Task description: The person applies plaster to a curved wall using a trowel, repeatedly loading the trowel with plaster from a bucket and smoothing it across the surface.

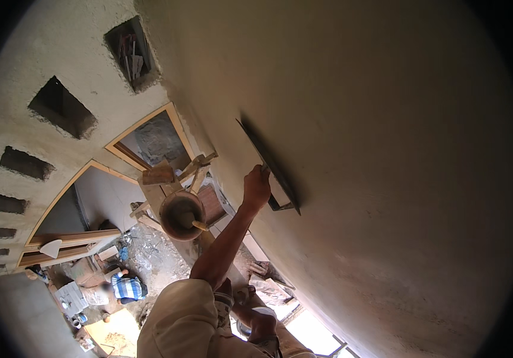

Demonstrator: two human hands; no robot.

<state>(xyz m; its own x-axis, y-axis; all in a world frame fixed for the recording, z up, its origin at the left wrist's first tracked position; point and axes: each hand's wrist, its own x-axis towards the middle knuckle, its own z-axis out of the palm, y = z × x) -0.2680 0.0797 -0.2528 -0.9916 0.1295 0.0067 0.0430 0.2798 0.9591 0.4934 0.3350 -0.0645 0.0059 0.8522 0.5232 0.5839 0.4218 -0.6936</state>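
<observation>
My left hand (256, 186) is closed around the handle of a long plastering trowel (275, 169). The thin blade is tilted along the smooth, damp-looking plastered wall (382, 155) on the right, casting a dark shadow. My left arm reaches up and away from the pale sleeve. Lower down, near my body, what looks like my right hand (262, 326) hangs low; its fingers do not show clearly. To the left of my forearm stands a round brown basin (165, 209) with grey material inside. A smaller tool with a wooden handle (200, 225) rests in it.
Wooden planks (158, 174) and trestle pieces (197, 173) support the basin. Far below, a person in a blue checked shirt (129, 287) crouches among boards and rubble (161, 253). Several square niches (62, 108) and wood-framed arched openings (77, 174) line the left wall.
</observation>
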